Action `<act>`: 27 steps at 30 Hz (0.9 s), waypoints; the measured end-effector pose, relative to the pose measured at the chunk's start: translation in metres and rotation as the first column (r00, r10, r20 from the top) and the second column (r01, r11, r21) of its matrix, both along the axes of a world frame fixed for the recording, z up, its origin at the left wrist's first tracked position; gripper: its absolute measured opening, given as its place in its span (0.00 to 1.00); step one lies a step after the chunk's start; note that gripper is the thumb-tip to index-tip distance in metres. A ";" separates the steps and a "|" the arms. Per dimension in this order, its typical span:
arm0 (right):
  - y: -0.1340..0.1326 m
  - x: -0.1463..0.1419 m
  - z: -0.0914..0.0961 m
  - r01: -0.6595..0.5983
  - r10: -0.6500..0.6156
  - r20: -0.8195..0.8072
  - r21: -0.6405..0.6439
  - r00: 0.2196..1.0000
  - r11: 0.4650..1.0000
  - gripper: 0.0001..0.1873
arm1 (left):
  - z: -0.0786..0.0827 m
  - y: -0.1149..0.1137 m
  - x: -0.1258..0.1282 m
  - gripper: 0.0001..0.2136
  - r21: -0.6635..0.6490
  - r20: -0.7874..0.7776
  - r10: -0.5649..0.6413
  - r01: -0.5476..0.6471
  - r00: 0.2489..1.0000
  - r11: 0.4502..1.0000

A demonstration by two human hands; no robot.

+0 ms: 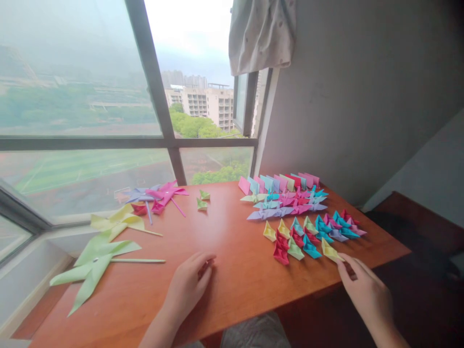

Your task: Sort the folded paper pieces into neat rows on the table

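Between the thumb and fingers of my right hand [364,285] is the near end of a yellow paper boat [329,250], at the right front of the table. It stands at the end of a row of folded paper boats, beside a blue paper boat [311,247] and a pale green one [295,249]. My left hand [192,280] rests on the wooden table [235,290] near its front edge, fingers loosely curled, the thumb a little apart, and nothing visible in it. Two small green paper boats [202,204] sit farther back.
Paper pinwheels lie at the left, among them a green pinwheel [96,261], a yellow pinwheel [118,221] and a pink pinwheel [166,193]. Behind the boats stand rows of paper cranes [279,211] and folded paper cards [268,183]. A window [170,142] borders the table's back.
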State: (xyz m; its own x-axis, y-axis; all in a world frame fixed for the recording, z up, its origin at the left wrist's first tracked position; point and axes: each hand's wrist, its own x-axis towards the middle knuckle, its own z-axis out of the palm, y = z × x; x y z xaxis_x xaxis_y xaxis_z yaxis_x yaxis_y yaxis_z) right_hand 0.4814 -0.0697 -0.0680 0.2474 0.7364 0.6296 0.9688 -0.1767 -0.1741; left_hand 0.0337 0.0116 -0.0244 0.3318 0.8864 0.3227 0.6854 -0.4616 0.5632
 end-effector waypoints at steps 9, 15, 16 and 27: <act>0.014 -0.007 -0.001 0.020 -0.021 -0.008 -0.004 1.000 1.000 0.22 | 0.003 0.001 0.000 0.10 0.007 0.000 0.010 -0.010 1.000 1.000; 0.016 -0.010 0.002 0.006 -0.006 -0.018 -0.009 1.000 1.000 0.23 | 0.004 0.000 0.001 0.10 0.006 0.006 0.016 -0.016 1.000 1.000; 0.016 -0.011 0.002 -0.002 0.002 -0.023 -0.011 1.000 1.000 0.23 | 0.005 0.000 0.001 0.10 0.003 0.007 0.017 -0.017 1.000 1.000; 0.010 -0.046 0.033 -0.063 0.087 -0.154 0.154 0.984 0.986 0.21 | 0.002 -0.002 0.002 0.10 -0.032 0.008 0.022 -0.022 1.000 0.999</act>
State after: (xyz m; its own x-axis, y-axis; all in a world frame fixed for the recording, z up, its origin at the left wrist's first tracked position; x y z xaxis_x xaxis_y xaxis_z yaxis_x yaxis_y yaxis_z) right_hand 0.4353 -0.0598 -0.0347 0.3012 0.6583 0.6899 0.9359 -0.0656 -0.3460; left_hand 0.0355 0.0097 -0.0228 0.3095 0.9035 0.2965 0.6904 -0.4279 0.5833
